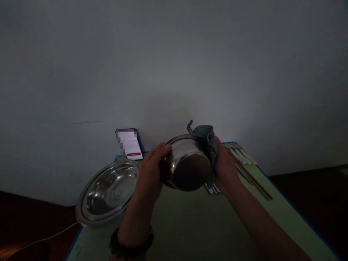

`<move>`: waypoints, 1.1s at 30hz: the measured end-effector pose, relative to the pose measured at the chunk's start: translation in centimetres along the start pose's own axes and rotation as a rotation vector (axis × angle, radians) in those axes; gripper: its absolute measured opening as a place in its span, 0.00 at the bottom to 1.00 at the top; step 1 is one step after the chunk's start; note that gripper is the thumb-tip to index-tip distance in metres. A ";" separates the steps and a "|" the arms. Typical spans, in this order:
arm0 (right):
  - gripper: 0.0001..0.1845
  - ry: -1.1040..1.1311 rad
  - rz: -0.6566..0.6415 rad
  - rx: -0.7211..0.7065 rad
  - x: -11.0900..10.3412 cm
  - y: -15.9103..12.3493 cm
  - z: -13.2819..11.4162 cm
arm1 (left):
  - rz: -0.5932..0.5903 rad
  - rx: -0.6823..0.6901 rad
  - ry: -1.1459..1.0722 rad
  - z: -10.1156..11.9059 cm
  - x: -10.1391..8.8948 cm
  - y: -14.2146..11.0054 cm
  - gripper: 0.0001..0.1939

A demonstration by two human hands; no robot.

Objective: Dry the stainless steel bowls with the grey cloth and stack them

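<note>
A shiny metal bowl [187, 159] is held up over the table, tilted so that its round base faces me. My left hand [150, 170] grips its left side, with the thumb along the rim. On the right side, my right hand [224, 166] is closed on a dark grey patterned cloth [210, 141] pressed against the bowl's wall. Part of the cloth sticks up above the rim. The fingers behind the bowl and cloth are hidden.
A wide metal basin [108, 192] stands at the table's left edge, with a lit phone [132, 145] leaning behind it. Chopsticks [255, 179] and several white-handled utensils [240, 154] lie at the right. The green table [190, 224] meets a grey wall [174, 65].
</note>
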State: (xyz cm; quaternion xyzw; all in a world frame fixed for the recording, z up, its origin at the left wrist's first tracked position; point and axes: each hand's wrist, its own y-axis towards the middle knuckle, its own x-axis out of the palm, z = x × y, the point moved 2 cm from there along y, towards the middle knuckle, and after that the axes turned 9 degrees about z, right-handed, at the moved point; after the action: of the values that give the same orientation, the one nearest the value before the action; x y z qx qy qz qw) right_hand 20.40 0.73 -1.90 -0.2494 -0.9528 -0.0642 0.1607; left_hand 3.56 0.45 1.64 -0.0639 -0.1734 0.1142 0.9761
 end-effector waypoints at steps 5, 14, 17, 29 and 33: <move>0.16 -0.291 -0.148 -0.344 0.3 -2.0 -2.6 | -0.205 0.086 0.173 -0.1 -0.2 -0.8 0.07; 0.10 -0.421 -0.116 -0.946 -0.1 -3.7 -3.9 | -0.066 0.198 0.235 0.2 -0.1 -0.6 0.08; 0.12 -0.483 -0.255 -1.015 0.4 -4.4 -3.6 | -0.013 0.206 0.233 0.6 -0.1 -0.7 0.10; 0.22 -0.382 -0.339 -0.823 1.0 -2.6 -1.3 | 0.285 -0.041 -0.073 0.7 1.3 -1.1 0.14; 0.23 -0.343 -0.271 -0.707 1.3 -2.6 0.1 | 0.229 -0.178 -0.350 -0.4 1.7 0.0 0.13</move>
State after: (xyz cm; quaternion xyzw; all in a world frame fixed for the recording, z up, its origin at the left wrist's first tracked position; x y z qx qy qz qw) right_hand 17.99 -0.93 -1.67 -0.1684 -0.9092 -0.3657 -0.1058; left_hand 5.28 0.87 1.81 -0.1485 -0.3413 0.2179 0.9022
